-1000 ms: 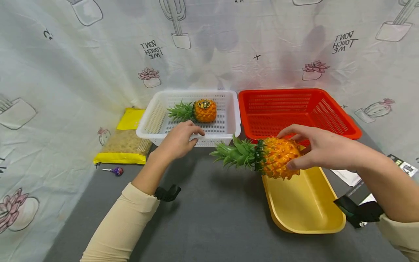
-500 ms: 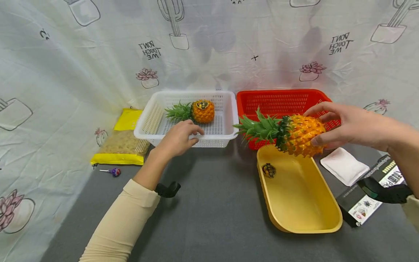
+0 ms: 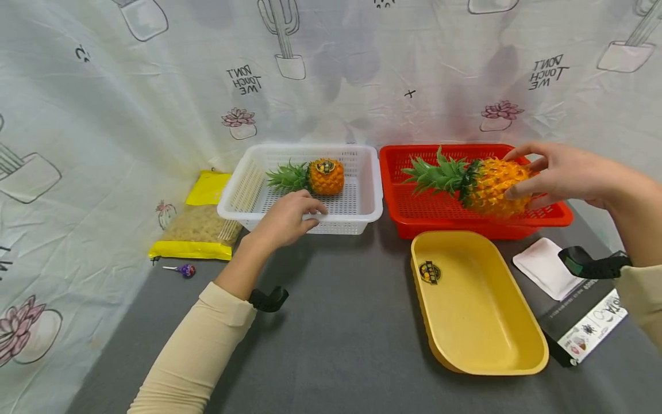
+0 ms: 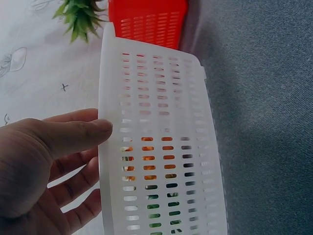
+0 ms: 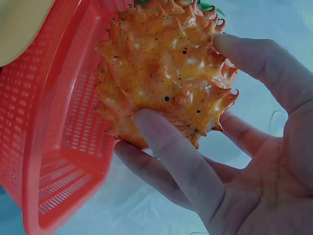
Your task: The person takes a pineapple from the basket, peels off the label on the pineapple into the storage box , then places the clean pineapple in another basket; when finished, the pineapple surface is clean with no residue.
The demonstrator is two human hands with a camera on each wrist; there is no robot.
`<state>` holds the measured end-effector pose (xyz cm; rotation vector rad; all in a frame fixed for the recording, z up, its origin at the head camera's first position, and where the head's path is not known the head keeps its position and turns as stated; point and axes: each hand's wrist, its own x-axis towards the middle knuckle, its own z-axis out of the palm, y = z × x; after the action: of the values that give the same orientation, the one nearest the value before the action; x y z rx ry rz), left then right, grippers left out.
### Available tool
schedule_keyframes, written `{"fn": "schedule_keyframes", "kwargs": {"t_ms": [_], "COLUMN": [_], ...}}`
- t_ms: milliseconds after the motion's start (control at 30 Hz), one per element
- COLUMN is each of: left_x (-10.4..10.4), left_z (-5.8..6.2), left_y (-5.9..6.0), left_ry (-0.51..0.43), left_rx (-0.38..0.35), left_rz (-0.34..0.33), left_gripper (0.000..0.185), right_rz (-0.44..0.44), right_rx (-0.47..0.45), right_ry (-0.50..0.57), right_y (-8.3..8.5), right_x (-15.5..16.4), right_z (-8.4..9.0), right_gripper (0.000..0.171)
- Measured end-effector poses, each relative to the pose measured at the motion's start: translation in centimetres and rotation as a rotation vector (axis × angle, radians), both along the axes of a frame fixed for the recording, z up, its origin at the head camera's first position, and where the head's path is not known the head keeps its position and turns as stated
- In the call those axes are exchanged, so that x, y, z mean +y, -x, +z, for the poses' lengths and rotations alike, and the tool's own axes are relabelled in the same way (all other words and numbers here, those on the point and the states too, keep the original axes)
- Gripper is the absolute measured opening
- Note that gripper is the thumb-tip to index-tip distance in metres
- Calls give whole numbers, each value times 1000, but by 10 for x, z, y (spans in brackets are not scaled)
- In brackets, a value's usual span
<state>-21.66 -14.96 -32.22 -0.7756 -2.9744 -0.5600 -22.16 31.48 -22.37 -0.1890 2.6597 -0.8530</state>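
holding a pineapple (image 3: 491,185) in my right hand (image 3: 564,175), fingers and thumb curled round its orange body, leafy crown pointing toward the white basket (image 3: 362,210). the fruit sits over the red basket (image 3: 553,215), lying on its side; i cannot tell whether it touches the basket floor. the right wrist view shows the thumb (image 5: 176,156) pressed on the fruit's spiky base, with the other fingers wrapped behind it.

my left hand (image 3: 284,219) grips the near rim of the white basket, thumb on the outer wall, fingers over the rim and inside. a second pineapple (image 3: 318,175) lies on its side inside the white basket, toward the far wall.

the red basket stands just beside the white basket, on its right. a yellow tray (image 3: 517,356) rests nearer to me than the red basket. a yellow packet (image 3: 199,230) lies left of the white basket, and a lollipop (image 3: 183,269) lies just in front of that packet.
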Motion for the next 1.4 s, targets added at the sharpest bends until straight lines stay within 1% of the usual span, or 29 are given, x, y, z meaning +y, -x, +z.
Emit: {"fn": "schedule_keyframes", "kwargs": {"t_ms": [100,367,433,600,767,867,967,1133,1267,1400], "left_x": [-1,-4,-4,-4,-4,-3,-2,1,2,1], "left_z": [0,-2,-2,-4,-5,-5,-6,-8,-8,-7], "left_y": [1,1,0,0,0,0,0,-1,0,-1], "left_ry": [-5,-25,-28,-24,-22,-21,-20,-23,-29,-28], "left_rx": [3,5,3,0,6,13,25,41,49,44], "left_rz": [1,12,15,12,14,20,17,9,9,22], "left_gripper": [25,25,25,24,24,24,24,23,22,22], "right_rz": [-13,-24,-27,-22,-29,-44,-62,-91,-93,-57], "right_rx": [-1,26,27,-4,5,-10,-36,-80,-88,-69], "right_ry": [4,-72,-75,-47,-58,-24,26,75,82,34], "right_y": [9,34,39,51,64,71,77,83,86,91], "right_x": [4,2,0,-3,-5,-6,-8,-10,-11,-11], "right_z": [-4,-11,-15,-27,-36,-40,-45,-51,-57,-64], "right_gripper": [78,79,78,76,73,75,76,79,80,76]}}
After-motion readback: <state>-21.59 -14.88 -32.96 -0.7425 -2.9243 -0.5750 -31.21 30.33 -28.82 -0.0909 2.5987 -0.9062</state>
